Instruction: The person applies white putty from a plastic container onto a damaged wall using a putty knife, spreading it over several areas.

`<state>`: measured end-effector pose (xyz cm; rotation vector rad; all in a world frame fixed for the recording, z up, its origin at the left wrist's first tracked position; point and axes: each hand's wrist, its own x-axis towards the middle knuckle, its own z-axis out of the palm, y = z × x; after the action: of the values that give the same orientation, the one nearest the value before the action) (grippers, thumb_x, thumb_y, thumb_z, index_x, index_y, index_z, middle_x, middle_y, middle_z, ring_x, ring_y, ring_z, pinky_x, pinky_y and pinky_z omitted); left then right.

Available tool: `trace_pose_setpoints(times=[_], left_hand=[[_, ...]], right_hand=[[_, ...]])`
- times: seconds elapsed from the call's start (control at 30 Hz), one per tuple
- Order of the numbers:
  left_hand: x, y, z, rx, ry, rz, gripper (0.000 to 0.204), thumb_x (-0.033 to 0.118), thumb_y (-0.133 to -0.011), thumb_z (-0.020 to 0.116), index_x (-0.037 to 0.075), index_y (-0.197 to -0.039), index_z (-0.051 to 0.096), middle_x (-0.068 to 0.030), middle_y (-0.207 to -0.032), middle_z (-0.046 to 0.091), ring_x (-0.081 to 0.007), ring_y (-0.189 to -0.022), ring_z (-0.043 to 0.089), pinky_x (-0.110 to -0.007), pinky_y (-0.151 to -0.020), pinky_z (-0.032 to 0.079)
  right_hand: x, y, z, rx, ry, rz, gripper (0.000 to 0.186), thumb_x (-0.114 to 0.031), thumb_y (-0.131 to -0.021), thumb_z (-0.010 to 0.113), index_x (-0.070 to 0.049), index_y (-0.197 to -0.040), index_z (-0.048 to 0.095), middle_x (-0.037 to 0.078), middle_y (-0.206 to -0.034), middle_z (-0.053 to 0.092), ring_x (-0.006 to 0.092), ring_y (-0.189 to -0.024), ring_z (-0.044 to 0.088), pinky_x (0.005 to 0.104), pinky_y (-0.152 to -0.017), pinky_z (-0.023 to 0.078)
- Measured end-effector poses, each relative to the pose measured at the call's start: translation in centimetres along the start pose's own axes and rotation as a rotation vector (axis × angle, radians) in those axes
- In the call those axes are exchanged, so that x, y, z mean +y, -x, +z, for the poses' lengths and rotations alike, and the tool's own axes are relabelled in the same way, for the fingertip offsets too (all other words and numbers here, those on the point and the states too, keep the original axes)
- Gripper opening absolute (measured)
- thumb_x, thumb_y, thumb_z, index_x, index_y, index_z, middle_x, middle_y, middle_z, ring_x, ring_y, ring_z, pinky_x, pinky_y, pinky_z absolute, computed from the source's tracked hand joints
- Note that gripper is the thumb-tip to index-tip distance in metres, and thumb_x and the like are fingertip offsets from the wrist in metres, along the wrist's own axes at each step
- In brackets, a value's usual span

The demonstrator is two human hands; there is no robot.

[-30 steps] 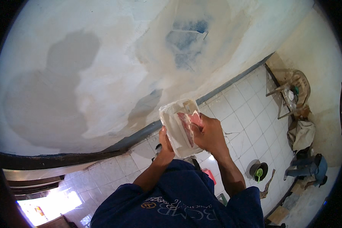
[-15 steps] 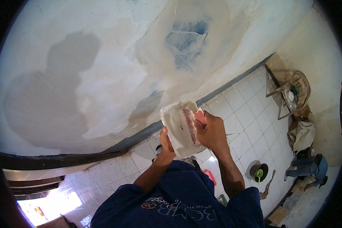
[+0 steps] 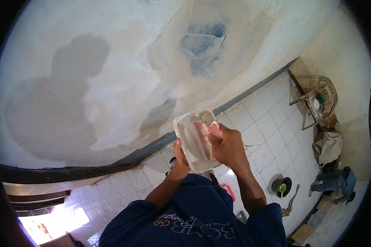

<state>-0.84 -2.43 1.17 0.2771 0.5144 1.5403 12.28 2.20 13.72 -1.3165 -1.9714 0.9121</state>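
Note:
A white rectangular tub (image 3: 179,131), smeared with pale paste, is held up in front of my chest. My left hand (image 3: 180,159) grips its left side, with the thumb along the rim. In my right hand (image 3: 231,147) is a red putty spreader (image 3: 203,138), its blade down inside the tub and coated with paste along the edge. The fingers wrapped round the spreader are partly hidden behind the back of the hand. Beyond the tub rises a wall (image 3: 123,119) with beige smoothed patches and a bluish bare patch near the top.
On the tiled floor (image 3: 257,123) to the right stands a dark bowl (image 3: 287,182) with a green scoop (image 3: 281,188). Further off are a dirty plastic chair (image 3: 329,94) with things on it and a pale sack (image 3: 329,144). Another person (image 3: 345,184) bends over at the far right.
The spreader and my right hand have shifted slightly left inside the tub. My left hand and the tub stay nearly in place.

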Motion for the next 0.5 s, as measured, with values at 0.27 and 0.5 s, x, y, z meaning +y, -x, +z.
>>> trace_pose_setpoints(times=[0.27, 0.5], left_hand=[[-0.2, 0.0, -0.6, -0.076, -0.002, 0.02, 0.079, 0.063, -0.082, 0.046, 0.007, -0.138, 0.042, -0.014, -0.128, 0.055, -0.0293, -0.116, 0.055, -0.043, -0.099, 0.045], [-0.2, 0.0, -0.4, -0.074, 0.016, 0.019, 0.077, 0.062, -0.084, 0.045, 0.007, -0.138, 0.043, -0.0139, -0.127, 0.055, -0.0291, -0.116, 0.055, -0.043, -0.099, 0.045]], right_hand=[[0.1, -0.1, 0.4, 0.049, 0.058, -0.024, 0.017, -0.007, -0.079, 0.062, 0.004, -0.093, 0.063, 0.024, -0.072, 0.063, 0.0367, -0.066, 0.066, 0.0371, -0.059, 0.051], [-0.2, -0.2, 0.6, 0.015, 0.123, -0.09, 0.015, -0.006, -0.078, 0.062, 0.003, -0.089, 0.061, 0.024, -0.069, 0.062, 0.0393, -0.064, 0.064, 0.0386, -0.056, 0.049]])
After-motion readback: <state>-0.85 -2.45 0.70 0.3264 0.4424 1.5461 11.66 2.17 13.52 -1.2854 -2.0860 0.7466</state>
